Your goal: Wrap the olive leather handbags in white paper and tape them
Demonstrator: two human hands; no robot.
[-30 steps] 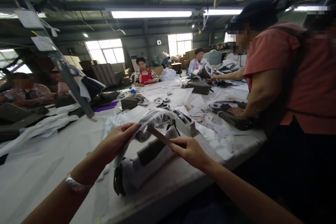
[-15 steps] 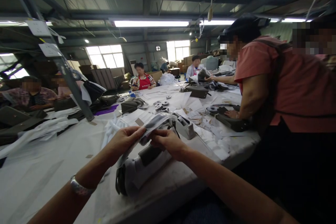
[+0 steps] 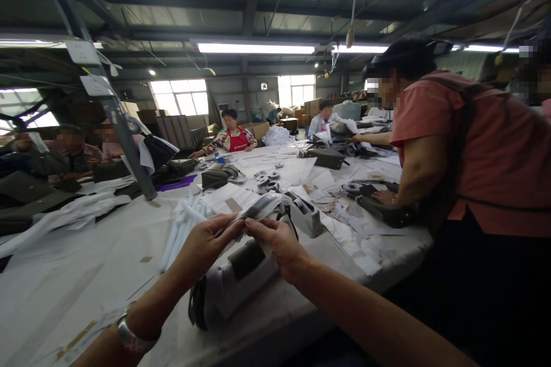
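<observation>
Both hands meet above a dark olive bag (image 3: 235,287) partly wrapped in white paper, lying near the table's front edge. My left hand (image 3: 206,243) pinches a strip of white wrapping (image 3: 267,205) that runs up from the bag. My right hand (image 3: 278,243) is closed on the same strip just beside the left fingers, thumb to fingertips. A silver bracelet sits on my left wrist.
A long white table (image 3: 73,258) carries paper sheets, tape rolls (image 3: 267,178), a tape dispenser (image 3: 305,212) and more dark bags (image 3: 217,175). A person in a red shirt (image 3: 469,149) leans over a bag at the right. Other people sit along the far and left sides.
My right hand let go of a flat brown strip it held a second ago and moved left and up to join the left hand on the white wrapping.
</observation>
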